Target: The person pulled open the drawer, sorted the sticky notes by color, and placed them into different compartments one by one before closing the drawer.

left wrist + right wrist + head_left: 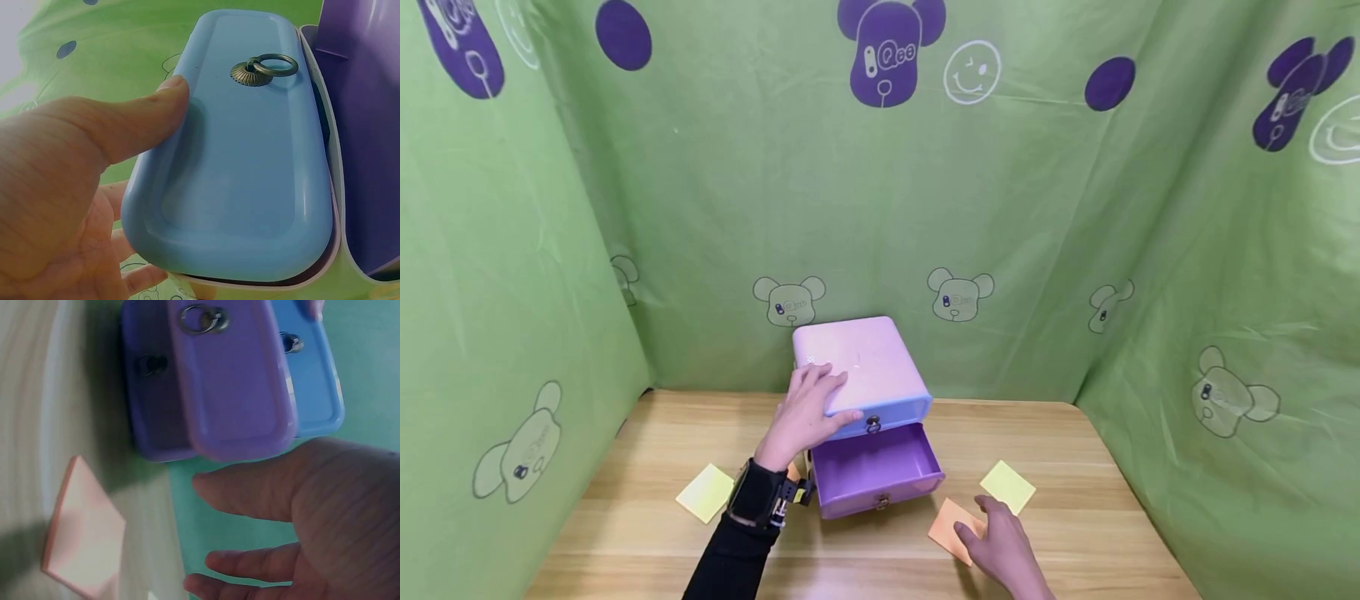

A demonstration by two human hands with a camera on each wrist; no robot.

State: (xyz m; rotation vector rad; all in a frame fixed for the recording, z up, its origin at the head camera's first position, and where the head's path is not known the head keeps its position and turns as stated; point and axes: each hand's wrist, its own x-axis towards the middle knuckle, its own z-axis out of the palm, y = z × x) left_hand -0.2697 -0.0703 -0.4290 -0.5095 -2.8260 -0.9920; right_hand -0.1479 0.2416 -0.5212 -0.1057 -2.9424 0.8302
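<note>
A small drawer cabinet (865, 358) has a pink top, a closed blue drawer (244, 150) with a ring pull, and a purple drawer (876, 467) pulled out below it. Its lowest drawer (153, 394) shows dark purple in the right wrist view. My left hand (808, 412) rests on the cabinet's top left corner, fingers spread over the pink top and thumb at the blue drawer's edge. With fingers apart and nothing between them, my right hand (1003, 542) is over the table, close to an orange sticky note pad (951, 529).
A yellow sticky note pad (1009, 485) lies just beyond the right hand, another yellow pad (706, 493) left of the cabinet. Part of an orange pad (793, 472) shows beside the left wrist. Green cloth (865, 192) encloses the wooden table (1045, 433) behind and on both sides.
</note>
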